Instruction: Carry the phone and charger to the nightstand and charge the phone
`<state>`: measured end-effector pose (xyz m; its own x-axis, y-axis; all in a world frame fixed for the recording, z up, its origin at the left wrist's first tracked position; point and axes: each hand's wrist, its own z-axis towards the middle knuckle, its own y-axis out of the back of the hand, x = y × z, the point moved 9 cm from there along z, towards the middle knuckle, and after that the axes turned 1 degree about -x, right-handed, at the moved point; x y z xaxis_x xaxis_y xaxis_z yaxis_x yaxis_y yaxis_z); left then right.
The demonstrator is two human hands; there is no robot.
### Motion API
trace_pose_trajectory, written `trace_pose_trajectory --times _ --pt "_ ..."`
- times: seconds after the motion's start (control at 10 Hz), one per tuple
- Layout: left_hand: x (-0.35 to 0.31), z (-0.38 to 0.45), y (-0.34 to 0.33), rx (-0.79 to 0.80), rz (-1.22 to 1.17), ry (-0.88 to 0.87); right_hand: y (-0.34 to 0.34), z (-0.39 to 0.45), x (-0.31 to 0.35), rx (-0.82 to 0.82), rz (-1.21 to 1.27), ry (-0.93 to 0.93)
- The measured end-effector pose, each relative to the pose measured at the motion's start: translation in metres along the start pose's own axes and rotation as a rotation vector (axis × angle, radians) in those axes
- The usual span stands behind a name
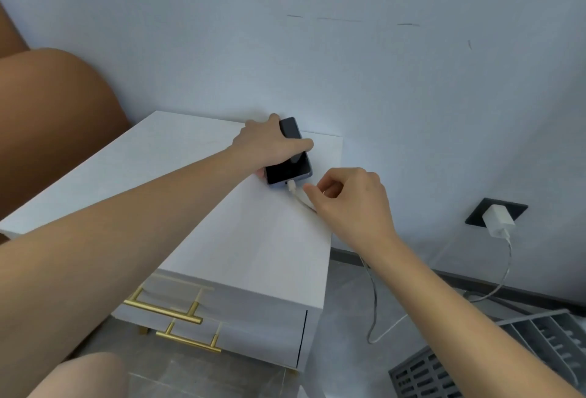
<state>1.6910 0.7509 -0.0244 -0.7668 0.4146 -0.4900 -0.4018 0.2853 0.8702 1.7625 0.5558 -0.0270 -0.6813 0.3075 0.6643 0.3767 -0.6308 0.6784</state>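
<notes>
Left hand reaches forward, clamped over phone on table. Right hand curled, pinching cable just beside phone's plugged end.

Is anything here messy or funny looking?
Mostly tidy. The phone lies slanted near the back right corner of the nightstand, not square to its edges. The white cable droops off the side and loops loosely on the floor below the charger. The wall has a few dark scuff marks.
</notes>
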Motion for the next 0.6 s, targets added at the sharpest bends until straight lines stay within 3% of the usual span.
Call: trace_pose_trajectory --times 0.3,0.6 --pt "-0.011 -0.008 -0.012 -0.063 0.345 -0.159 0.003 -0.001 -0.008 -0.012 -0.174 0.159" --pt "0.031 -0.046 0.027 -0.263 0.242 -0.395 0.0 0.004 -0.017 0.033 -0.181 0.199"
